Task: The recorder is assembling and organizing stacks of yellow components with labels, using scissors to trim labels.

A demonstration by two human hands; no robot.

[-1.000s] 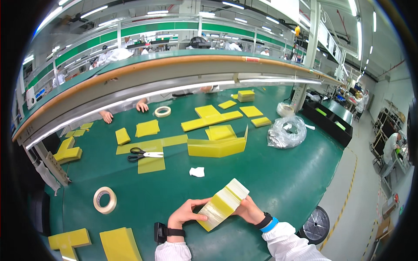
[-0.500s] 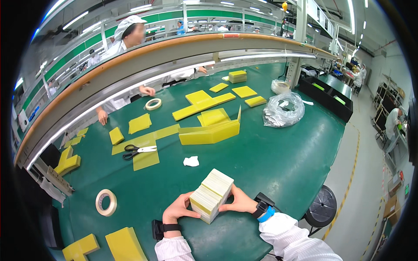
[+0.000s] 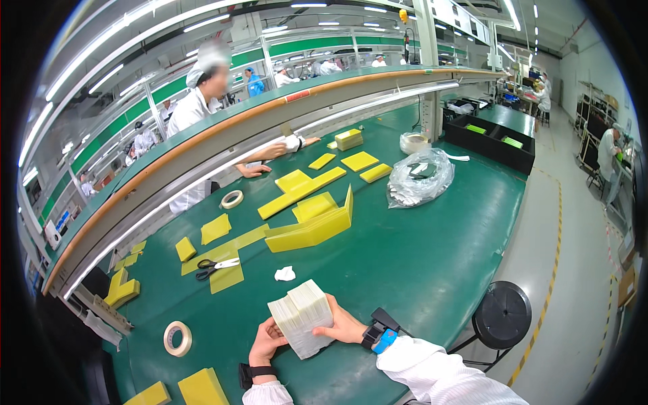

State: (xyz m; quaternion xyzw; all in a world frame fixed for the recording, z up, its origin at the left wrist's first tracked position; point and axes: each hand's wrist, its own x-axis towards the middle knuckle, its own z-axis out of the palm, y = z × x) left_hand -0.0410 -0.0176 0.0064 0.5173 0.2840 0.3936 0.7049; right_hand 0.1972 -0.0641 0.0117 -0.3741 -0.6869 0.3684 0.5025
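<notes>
Between both hands stands a thick stack of thin pale-yellow and white sheets [image 3: 305, 325], its top edges uneven with a step across them. My left hand [image 3: 267, 341] grips its left side, with the fingertips partly hidden behind the stack. The right hand [image 3: 345, 324] is closed on the opposite side, thumb across the white front face. A crumpled scrap of white paper [image 3: 285, 273] lies just beyond the stack. Farther off, black-handled scissors [image 3: 217, 267] rest on flat yellow sheets [image 3: 227, 279]. A bent yellow stack [image 3: 310, 233] stands on edge nearby.
A tape roll [image 3: 177, 338] lies at left on the green table [image 3: 405, 270], yellow stacks [image 3: 202, 387] at the near edge. Beyond are a clear plastic bag [image 3: 422, 179], a black tray [image 3: 489, 145] and a co-worker's hands [image 3: 255, 170]. A stool [image 3: 501, 314] stands at right.
The stack has been turned and tilted, so its broad white face now shows. My hands have shifted with it. The co-worker's hands moved right along the far edge. The whole view has shifted.
</notes>
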